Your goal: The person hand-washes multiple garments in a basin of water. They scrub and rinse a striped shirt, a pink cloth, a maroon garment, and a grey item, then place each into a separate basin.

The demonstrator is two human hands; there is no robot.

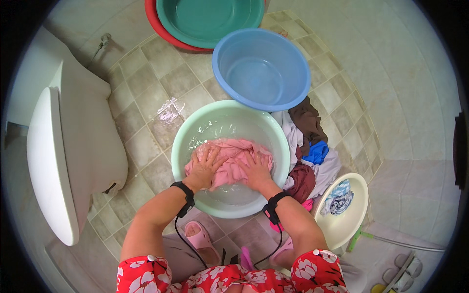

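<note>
A pale green plastic basin (183,146) with water in it stands on the floor in front of me. Inside, a wet pink cloth (234,161) lies bunched, partly under the water. My left hand (205,166) rests on the cloth's left side with its fingers spread. On the right side of the cloth lies my right hand (256,170), fingers likewise apart and pointing away from me. Both palms face down, so whether they grip any fabric underneath is hidden. A black band with a cable circles each wrist.
A blue basin (256,77) touches the green one's far rim. Beyond are nested teal (205,14) and red basins (152,22). Heaped clothes (307,157) lie at right, beside a tilted cream basin (340,227) holding striped fabric (342,199). A white toilet (84,146) stands left.
</note>
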